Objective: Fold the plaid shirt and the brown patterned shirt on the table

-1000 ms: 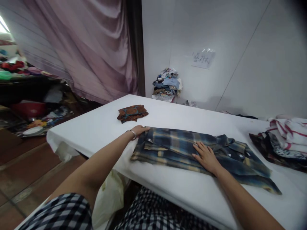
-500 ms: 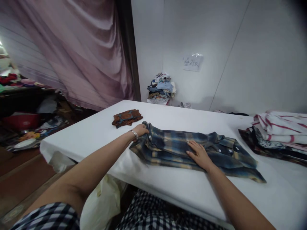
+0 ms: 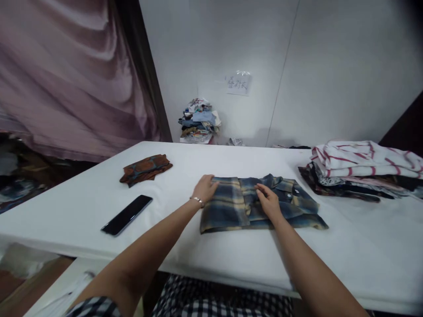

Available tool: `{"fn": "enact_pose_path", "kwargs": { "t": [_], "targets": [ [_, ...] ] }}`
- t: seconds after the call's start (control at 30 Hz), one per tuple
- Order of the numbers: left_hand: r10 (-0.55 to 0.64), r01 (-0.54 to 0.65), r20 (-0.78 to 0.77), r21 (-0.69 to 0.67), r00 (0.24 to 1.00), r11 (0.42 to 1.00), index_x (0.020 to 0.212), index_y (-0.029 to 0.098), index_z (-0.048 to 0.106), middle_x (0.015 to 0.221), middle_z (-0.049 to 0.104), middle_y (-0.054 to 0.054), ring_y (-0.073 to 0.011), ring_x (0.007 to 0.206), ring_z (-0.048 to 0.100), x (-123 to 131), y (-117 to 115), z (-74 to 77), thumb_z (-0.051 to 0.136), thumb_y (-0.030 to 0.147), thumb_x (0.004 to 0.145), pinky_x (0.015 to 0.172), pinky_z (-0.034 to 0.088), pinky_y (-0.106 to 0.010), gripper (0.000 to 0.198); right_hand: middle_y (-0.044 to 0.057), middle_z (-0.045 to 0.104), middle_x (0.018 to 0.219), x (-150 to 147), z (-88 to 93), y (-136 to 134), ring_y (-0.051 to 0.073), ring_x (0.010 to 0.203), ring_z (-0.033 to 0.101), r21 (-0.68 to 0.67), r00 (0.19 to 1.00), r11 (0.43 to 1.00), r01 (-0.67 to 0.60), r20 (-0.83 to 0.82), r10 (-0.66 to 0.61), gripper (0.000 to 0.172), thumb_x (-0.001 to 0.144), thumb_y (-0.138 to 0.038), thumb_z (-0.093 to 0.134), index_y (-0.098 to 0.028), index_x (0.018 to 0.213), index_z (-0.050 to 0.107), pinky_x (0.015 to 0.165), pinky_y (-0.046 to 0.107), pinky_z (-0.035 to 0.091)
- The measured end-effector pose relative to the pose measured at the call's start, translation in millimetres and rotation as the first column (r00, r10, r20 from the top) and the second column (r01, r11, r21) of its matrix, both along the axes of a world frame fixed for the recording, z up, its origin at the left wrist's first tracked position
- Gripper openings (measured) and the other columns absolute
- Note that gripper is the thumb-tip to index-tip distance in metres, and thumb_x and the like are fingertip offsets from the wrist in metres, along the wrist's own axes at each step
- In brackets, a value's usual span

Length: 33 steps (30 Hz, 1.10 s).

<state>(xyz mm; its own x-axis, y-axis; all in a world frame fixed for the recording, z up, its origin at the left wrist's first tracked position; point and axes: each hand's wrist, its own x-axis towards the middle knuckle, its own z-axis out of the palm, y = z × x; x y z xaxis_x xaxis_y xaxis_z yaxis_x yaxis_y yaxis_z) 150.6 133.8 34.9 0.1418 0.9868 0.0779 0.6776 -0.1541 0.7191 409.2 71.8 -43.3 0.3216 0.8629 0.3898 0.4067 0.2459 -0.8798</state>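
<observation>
A blue, black and tan plaid shirt (image 3: 228,204) lies folded in front of me on the white table. Its lower part is turned over toward the collar, where white buttons show. At the upper corner of the left fold, my left hand (image 3: 205,190), with a bracelet at the wrist, has its fingers closed on the cloth. My right hand (image 3: 269,203) rests on the shirt's middle near the edge of the turned part, fingers stretched and slightly bent.
The white table (image 3: 185,246) carries a black phone (image 3: 127,215) and a brown folded garment (image 3: 146,169) at left. Folded clothes (image 3: 366,165) are stacked at right. A clothes pile (image 3: 200,121) stands beyond the table by the wall. A pink curtain (image 3: 76,79) hangs at left.
The shirt's left end has been folded over to the right, making it shorter. My view has turned right. The phone, out of sight before, now shows left of my arm.
</observation>
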Motion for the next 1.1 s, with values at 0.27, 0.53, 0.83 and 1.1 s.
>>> {"fn": "enact_pose_path", "kwargs": {
  "t": [0.27,0.53,0.83,1.1],
  "targets": [
    [0.139,-0.146,-0.047,-0.218,0.989,0.965,0.125,0.009,0.052,0.110,0.069,-0.017,-0.0294,0.104,0.065,-22.5,6.1,-31.0,0.068,0.049,0.073,0.087,0.051,-0.036,0.067,0.009,0.070,0.113,1.9,7.0,-0.5,0.023,0.106,0.063,0.008,0.970,1.000,-0.021,0.243,0.018,0.034,0.084,-0.033,0.052,-0.019,0.112,0.067,0.097,0.039,0.047],
    [0.236,-0.235,0.003,-0.044,0.972,0.971,0.127,0.015,0.051,0.114,0.068,-0.012,-0.0249,0.102,0.065,-68.8,11.7,-3.4,0.068,0.035,0.071,0.089,0.051,-0.034,0.062,0.010,0.060,0.132,-16.1,11.8,-9.8,0.027,0.128,0.048,-0.142,0.748,0.957,-0.252,0.599,0.286,0.039,0.088,-0.030,0.054,-0.022,0.125,0.061,0.109,0.051,0.032],
    [0.302,-0.325,-0.154,-0.156,0.941,0.933,0.133,0.009,0.048,0.111,0.068,-0.016,-0.0302,0.102,0.065,-104.3,8.6,-45.0,0.067,0.036,0.070,0.083,0.050,-0.035,0.070,0.013,0.056,0.136,-40.1,22.7,-9.8,0.025,0.131,0.046,-0.070,0.745,0.977,-0.202,0.636,0.199,0.037,0.092,-0.029,0.048,-0.018,0.126,0.061,0.110,0.048,0.032],
    [0.322,-0.325,-0.051,-0.196,0.946,0.925,0.128,0.011,0.052,0.119,0.065,-0.018,-0.0318,0.110,0.062,-103.2,7.9,-42.9,0.073,0.029,0.065,0.089,0.047,-0.036,0.068,0.014,0.043,0.147,-80.0,39.7,-11.4,0.032,0.139,0.034,-0.416,0.583,0.877,-0.240,0.661,0.473,0.051,0.088,-0.036,0.056,-0.020,0.136,0.052,0.111,0.056,0.027]
  ]
}}
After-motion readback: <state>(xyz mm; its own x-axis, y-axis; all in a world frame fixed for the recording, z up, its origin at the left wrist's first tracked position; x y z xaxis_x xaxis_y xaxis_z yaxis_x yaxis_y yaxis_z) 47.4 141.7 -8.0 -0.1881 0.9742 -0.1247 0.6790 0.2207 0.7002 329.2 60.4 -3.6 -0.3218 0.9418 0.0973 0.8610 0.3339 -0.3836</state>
